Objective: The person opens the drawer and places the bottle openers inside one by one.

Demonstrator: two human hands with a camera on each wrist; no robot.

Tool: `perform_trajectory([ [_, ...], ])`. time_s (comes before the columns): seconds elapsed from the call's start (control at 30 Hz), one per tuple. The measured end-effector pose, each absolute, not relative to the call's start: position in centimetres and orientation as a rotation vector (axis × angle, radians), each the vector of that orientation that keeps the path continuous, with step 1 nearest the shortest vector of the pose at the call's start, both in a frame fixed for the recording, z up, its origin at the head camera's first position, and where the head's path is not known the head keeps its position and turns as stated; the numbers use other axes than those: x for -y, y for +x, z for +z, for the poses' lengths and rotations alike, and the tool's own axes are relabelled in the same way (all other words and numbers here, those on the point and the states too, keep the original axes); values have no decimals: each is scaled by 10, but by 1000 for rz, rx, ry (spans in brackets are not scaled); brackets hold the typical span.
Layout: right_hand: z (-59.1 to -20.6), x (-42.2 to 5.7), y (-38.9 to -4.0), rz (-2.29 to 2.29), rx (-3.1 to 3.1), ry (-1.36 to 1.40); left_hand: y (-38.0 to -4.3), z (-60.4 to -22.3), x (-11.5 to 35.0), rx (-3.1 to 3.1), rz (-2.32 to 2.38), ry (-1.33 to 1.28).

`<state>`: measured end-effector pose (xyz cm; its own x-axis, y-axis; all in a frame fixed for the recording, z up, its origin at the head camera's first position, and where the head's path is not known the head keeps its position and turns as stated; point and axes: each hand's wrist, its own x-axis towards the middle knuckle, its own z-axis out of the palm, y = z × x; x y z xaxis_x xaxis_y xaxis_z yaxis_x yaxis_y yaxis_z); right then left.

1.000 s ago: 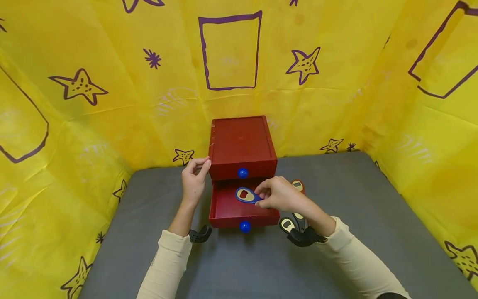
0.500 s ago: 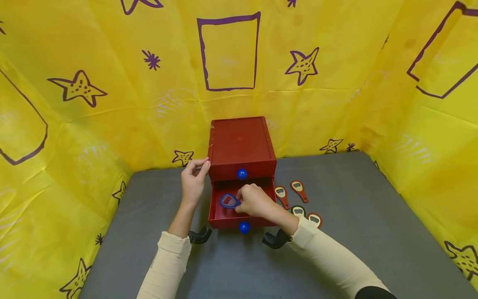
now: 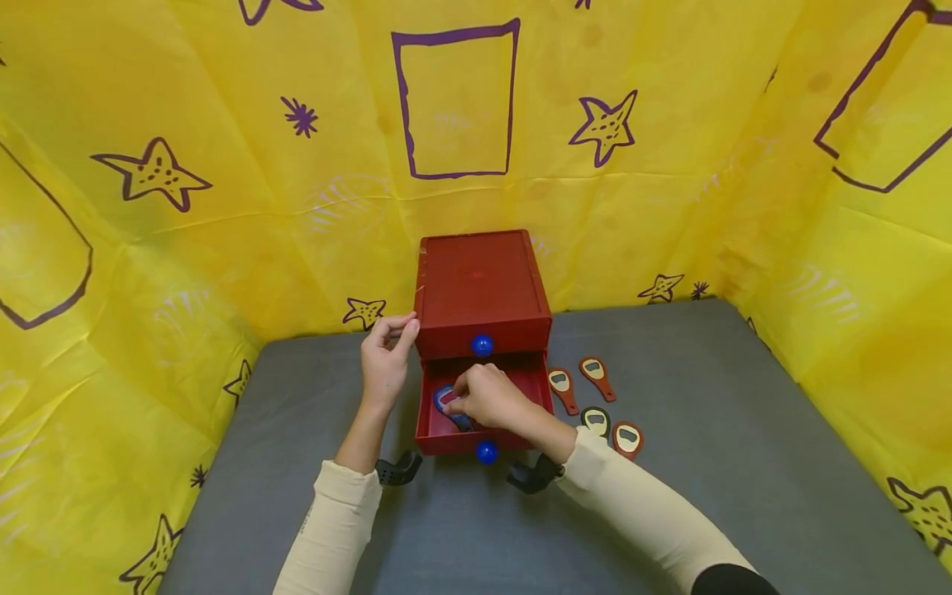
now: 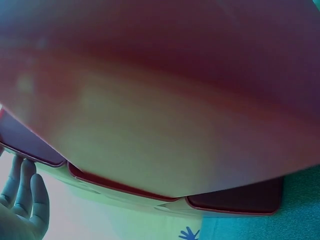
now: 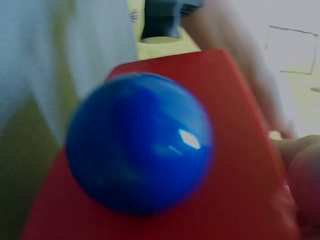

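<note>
A small red drawer unit (image 3: 479,277) stands on the grey table, its lower drawer (image 3: 513,442) pulled out. Inside that drawer, at the left, lies a blue-rimmed bottle opener (image 3: 440,398), partly covered by fingers. My right hand (image 3: 491,397) reaches into the drawer from the right and pinches this opener. My left hand (image 3: 385,364) rests its fingertips at the unit's upper left front corner. In the left wrist view, its straight fingers (image 4: 39,200) touch the red side. The drawer's blue knob (image 5: 140,145) fills the right wrist view and hides the opener.
Several bottle openers lie on the table right of the drawer: red ones (image 3: 597,378) and a dark green one (image 3: 595,420). The upper drawer, with its blue knob (image 3: 483,345), is closed. A yellow patterned cloth (image 3: 335,165) surrounds the table.
My right hand has carried the blue bottle opener left and down into the open drawer, and the opener has turned. The left hand has stayed at the unit's corner.
</note>
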<state>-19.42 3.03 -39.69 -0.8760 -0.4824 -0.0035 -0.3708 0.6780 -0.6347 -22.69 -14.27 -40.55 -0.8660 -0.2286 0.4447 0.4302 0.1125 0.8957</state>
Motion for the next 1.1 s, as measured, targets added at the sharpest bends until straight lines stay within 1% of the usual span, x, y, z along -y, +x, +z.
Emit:
perform_trajectory([
  [0.17, -384, -53, -189, -1061, -2662, -724, -227, -406, 143, 1917, -1805, -192],
  [0.4, -371, -97, -184, -1134, -2668, -729, -227, -406, 143, 1932, -1833, -166],
  [0.57, -366, -129, -182, -1223, -2633, -619, -224, -401, 143, 1948, -1839, -154],
  [0.77, -367, -162, -188, -1335, -2603, -487, -211, -384, 138, 1972, -1821, -162],
  [1.1, -386, -197, -207, -1384, -2720, -285, -208, -381, 137, 1955, -1818, -187],
])
